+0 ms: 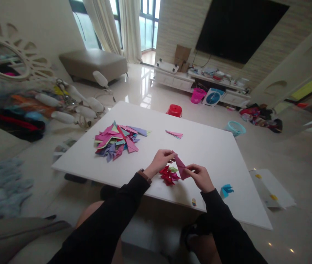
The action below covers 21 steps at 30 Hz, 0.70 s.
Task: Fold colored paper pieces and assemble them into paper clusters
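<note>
Glossy tiles (138,86) run back to a wall with a dark TV (241,31), a low cabinet (174,80) below it and cream curtains (105,27) to the left of it. A beige ottoman (95,62) stands under the windows. Nearer, a white counter (208,150) sits at an angle before the person, with a red bucket (174,110) just beyond its far edge and a light-blue basket (236,128) by its far right corner.

Over the near part of the counter, both hands hold one folded pink paper (181,169), raised and slanting. The left hand (160,161) has its grip pinched on the upper, narrow end; the right hand (201,178) has its grip closed on the lower, wider end, thumb and fingers together. A brown band (144,175) circles the left wrist.

Just left of the paper lies a red cluster (168,178) with a green piece (173,169) in it. A mixed pile (117,141) of folded pieces spreads at the left, a small stack (174,134) lies farther back, and a blue piece (227,190) rests beyond the right wrist. Near the front edge is a small sticker (193,202).
</note>
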Motion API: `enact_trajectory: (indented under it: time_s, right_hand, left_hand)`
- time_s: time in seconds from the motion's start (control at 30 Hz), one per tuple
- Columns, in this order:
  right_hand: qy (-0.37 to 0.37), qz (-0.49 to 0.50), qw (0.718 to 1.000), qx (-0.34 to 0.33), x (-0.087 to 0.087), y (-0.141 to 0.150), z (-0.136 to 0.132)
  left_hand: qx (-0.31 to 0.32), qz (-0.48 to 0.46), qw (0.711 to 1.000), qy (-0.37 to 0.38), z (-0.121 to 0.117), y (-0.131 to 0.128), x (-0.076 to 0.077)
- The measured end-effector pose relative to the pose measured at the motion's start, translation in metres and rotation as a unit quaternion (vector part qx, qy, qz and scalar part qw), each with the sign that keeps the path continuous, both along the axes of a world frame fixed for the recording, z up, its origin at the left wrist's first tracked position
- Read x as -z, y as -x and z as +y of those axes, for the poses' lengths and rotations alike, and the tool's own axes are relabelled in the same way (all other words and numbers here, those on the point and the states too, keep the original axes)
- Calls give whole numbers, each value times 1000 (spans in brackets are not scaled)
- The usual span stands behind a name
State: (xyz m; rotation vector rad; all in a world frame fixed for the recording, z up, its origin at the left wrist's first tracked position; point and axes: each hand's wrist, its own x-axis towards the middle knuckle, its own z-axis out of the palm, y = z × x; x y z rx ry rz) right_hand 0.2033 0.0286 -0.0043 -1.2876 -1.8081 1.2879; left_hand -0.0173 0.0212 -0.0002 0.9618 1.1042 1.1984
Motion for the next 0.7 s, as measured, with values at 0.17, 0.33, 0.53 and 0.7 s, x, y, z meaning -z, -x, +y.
enact_trajectory:
  time_s: [0.17,0.33,0.53,0.7]
  right_hand:
    - [-85,-81,991,59,2,-10,25]
    - [-177,-165,966,93,6,-8,91]
    - [-221,-274,933,76,12,45,181]
    - [-219,-330,915,74,17,96,227]
  left_hand:
    - [-28,21,998,54,3,7,0]
    - [-74,30,995,61,1,16,-2]
    - [-55,37,996,56,-4,17,-5]
    - [-54,41,997,44,-4,19,-5]
